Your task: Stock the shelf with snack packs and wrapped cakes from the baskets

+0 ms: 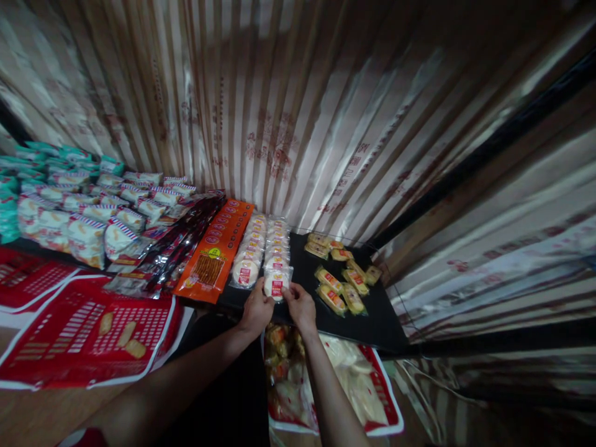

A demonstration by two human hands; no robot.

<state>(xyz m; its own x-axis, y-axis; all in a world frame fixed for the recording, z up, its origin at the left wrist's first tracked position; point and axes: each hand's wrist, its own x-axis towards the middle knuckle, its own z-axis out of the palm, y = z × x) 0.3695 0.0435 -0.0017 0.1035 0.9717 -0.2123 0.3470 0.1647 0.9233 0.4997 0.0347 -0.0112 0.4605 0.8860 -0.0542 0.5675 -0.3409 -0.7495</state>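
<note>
Both my hands hold one clear packet with a round white cake and a red label (277,283) at the near end of a row of such packets (277,245). My left hand (256,308) pinches its left edge and my right hand (298,305) pinches its right edge. The packet rests on a black table top (386,320). A second row of white cake packets (249,251) lies just to the left.
Yellow snack packets (342,285) lie scattered to the right. Orange packets (218,251), dark packets (179,245) and striped bags (93,217) fill the left. Red bags (93,329) lie in front. A red-rimmed bag of snacks (339,379) sits below. A striped curtain (302,112) hangs behind.
</note>
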